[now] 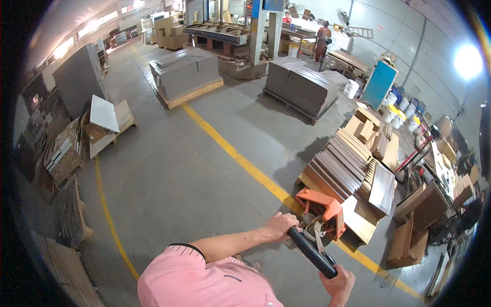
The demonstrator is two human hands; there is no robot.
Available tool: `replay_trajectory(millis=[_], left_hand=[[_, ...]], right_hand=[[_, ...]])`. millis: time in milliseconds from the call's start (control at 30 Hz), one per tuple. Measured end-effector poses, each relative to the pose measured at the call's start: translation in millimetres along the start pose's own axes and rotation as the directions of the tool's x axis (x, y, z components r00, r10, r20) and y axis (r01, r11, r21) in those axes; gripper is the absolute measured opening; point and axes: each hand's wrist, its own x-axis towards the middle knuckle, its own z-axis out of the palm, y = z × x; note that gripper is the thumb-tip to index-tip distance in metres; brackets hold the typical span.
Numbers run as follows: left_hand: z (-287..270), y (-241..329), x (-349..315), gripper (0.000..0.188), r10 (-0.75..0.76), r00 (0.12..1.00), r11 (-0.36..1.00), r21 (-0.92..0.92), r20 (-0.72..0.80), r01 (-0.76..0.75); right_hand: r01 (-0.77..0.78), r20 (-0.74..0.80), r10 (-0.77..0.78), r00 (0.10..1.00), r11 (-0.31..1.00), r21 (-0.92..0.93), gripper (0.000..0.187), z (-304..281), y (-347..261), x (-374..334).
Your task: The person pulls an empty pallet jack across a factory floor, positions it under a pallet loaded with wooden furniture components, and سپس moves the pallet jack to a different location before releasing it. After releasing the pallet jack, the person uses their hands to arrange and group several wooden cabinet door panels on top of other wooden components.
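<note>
A pallet jack with an orange body [327, 207] stands in front of me to the right, against a loaded wooden pallet [358, 227]. Its black handle bar [313, 253] slants across from my left hand to my right. My left hand [280, 226] is closed round the far end of the bar, with that arm stretched out. At the near end, my right hand [339, 284] wraps the grip; some of its fingers are hidden. Stacked brown and grey panels [340, 161] lie on the pallet beyond the orange body.
Two wrapped grey stacks, one [186, 74] on a wooden pallet and another [302, 87], stand farther ahead. Yellow floor lines [230, 148] run past me. A leaning white board [104, 113] is at left, cardboard boxes [409, 243] at right. A person [323, 41] stands far back.
</note>
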Motion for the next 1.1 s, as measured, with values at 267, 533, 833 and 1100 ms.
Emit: replay_trajectory(millis=[267,533,833,1100], left_hand=[[22.1,8.5,-31.9,0.03,-0.019,0.997,0.998,0.069,0.078,0.013],[12.0,2.5,-77.7,0.021,0.148,0.889,0.964,0.139,0.432,-0.228],[-4.8,-6.6,-142.2,0.029,0.151,0.912,0.988,-0.027,0.382,-0.152],[-28.0,4.1,-60.8,0.032,0.26,0.919,0.958,-0.2,0.295,-0.207]], right_hand=[[0.032,-0.02,-0.031,0.999,0.999,0.013,0.039,7.1,15.5,-31.2],[-0.044,0.129,0.046,0.991,0.999,-0.021,0.039,38.3,18.1,-90.0],[-0.153,0.287,0.166,0.943,0.986,-0.069,0.046,64.9,-18.9,-145.3],[-0.263,0.122,0.272,0.954,0.961,-0.085,0.057,-23.5,-52.1,-63.3]])
